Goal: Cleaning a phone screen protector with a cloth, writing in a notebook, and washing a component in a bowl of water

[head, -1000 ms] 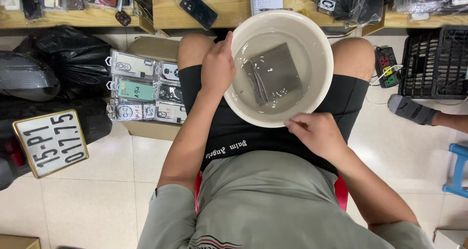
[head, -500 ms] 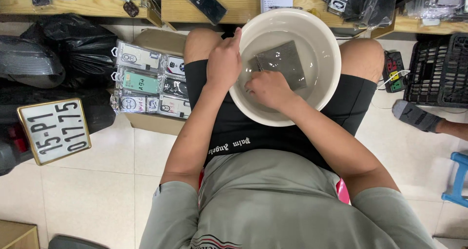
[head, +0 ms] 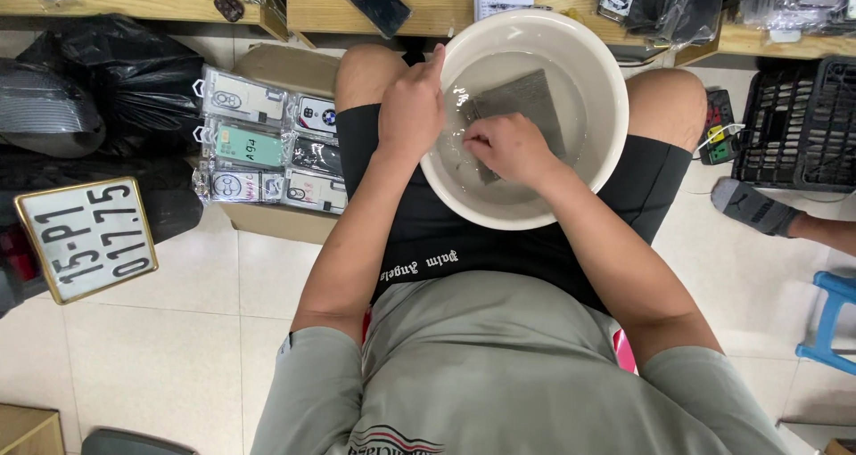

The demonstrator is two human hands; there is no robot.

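White plastic is what the round basin (head: pixel 596 165) is made of, and it is sitting on the seated person's lap, resting across both thighs with shallow water inside. A dark grey rectangular sheet (head: pixel 526 107) is lying flat under the water on the basin's floor, tilted a little, its far edge reaching toward the upper wall. The right hand (head: pixel 510 147) is dipping into the water and pressing on the near part of the sheet; its grip is narrow, with the fingers curled down onto the sheet's lower left corner, so the sheet is lying directly beneath and just beyond the knuckles. The left hand (head: pixel 410 107) is clamping the basin's left rim, fingers closed over the edge and thumb pointing upward, just beside the sheet but not touching it. To the person's left, an open cardboard box (head: pixel 267 219) is standing on the tiled floor (head: pixel 160 357), holding packaged phone cases (head: pixel 259 143) in clear wrappers. Black plastic bags (head: pixel 116 72) are lying beyond it, and a white number plate (head: pixel 85 239) with a gold border is leaning nearby. A wooden table (head: pixel 446 0) is running along the top, carrying a dark phone (head: pixel 374 2). To the right, a black crate (head: pixel 807 125) is standing on the floor, and another person's socked foot (head: pixel 753 207) is resting near it.
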